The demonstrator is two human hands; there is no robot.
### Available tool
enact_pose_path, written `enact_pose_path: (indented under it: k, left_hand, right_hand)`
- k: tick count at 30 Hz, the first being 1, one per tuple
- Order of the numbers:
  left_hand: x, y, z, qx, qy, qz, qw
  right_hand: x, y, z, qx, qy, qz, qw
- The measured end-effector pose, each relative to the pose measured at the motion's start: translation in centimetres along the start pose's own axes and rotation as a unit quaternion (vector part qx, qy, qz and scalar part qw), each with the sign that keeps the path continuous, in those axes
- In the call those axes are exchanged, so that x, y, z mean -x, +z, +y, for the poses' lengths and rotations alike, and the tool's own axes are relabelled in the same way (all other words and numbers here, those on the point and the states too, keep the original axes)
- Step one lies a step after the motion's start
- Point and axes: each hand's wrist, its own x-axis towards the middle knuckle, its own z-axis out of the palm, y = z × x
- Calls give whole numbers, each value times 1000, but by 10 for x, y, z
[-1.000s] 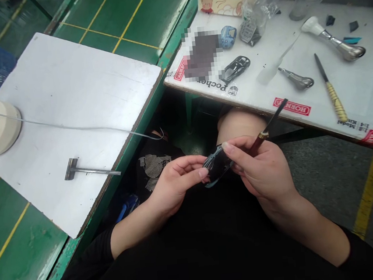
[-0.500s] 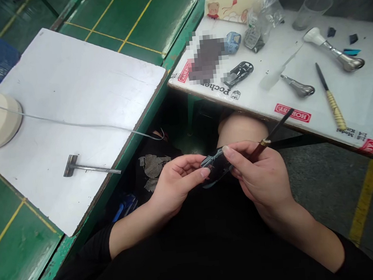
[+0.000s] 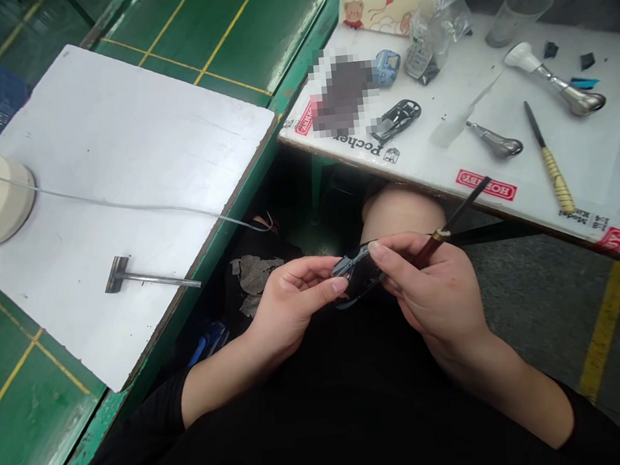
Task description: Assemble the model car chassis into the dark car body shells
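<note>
Over my lap, a small dark grey model car body (image 3: 352, 263) is held between both hands. My left hand (image 3: 290, 301) pinches its left end between thumb and fingers. On its right end, the thumb and fingers of my right hand (image 3: 440, 287) are closed. A file (image 3: 469, 204) with a brown handle and a brass ferrule is also tucked in my right hand, its dark blade pointing up and away to the right. The fingers cover much of the car body, and its lower side blends into my black clothing.
On the white right-hand table (image 3: 429, 166) lie another dark car body (image 3: 398, 120), a blue one (image 3: 386, 68), a yellow-handled file (image 3: 551, 165), metal-handled tools (image 3: 499, 143) and a clear cup (image 3: 516, 15). The left white board (image 3: 143, 153) holds a small T-shaped hammer (image 3: 142, 276) and a cable.
The car body has tilted slightly in my fingers. Both hands keep almost the same place and grip.
</note>
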Motion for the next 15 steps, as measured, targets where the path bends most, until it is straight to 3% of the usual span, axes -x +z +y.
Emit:
enact_pose_path:
  k: [6,15]
  left_hand:
    - [0,-1,2,-3,-9,-14,1000]
    - [-3,1,7,63,-79,-2,995]
  right_hand:
    - [0,1,-2,-7,-4,2,1000]
    - [-2,2,-3,-25,22,-36,999]
